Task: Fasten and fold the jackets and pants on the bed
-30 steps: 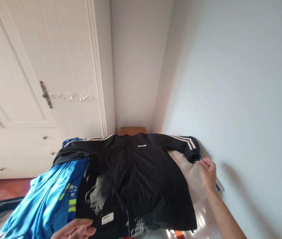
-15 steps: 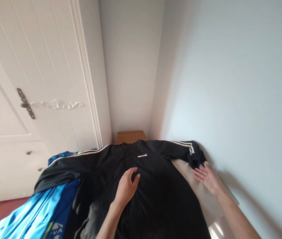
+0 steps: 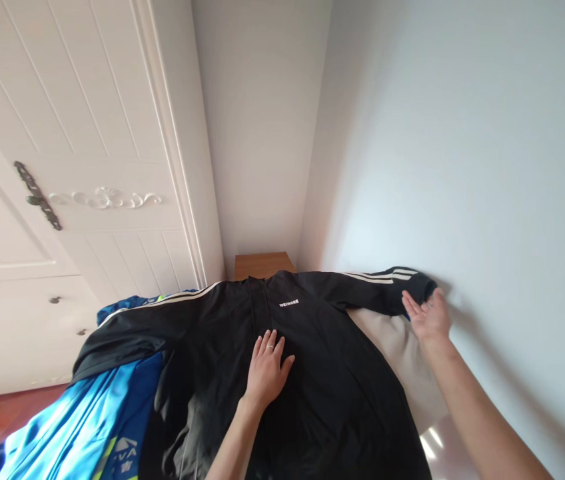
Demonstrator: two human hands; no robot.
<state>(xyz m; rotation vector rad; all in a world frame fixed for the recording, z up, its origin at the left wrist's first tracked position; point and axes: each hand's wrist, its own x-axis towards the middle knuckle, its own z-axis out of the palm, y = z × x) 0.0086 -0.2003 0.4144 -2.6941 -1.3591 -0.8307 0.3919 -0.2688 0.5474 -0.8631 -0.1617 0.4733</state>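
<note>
A black jacket (image 3: 322,373) with white stripes along its sleeves and small white lettering on the chest lies spread out, front side up. My left hand (image 3: 268,373), a ring on one finger, rests flat on the jacket's middle near the front placket, fingers stretched out. At the end of the sleeve on the right, my right hand (image 3: 432,317) is at the cuff (image 3: 426,290), palm turned up and fingers apart, touching the fabric. That sleeve now points straight out toward the wall.
Blue clothing (image 3: 92,407) with pale print lies under the jacket's left sleeve. A white wardrobe (image 3: 107,133) with a dark metal handle (image 3: 37,197) stands at the left. Behind the jacket is a small wooden surface (image 3: 262,265) in the corner. The pale wall (image 3: 462,167) borders the right side.
The right sleeve's end has unfolded outward to the right, with my right hand moving up and right alongside it. My left hand has flattened onto the jacket front from a curled pose.
</note>
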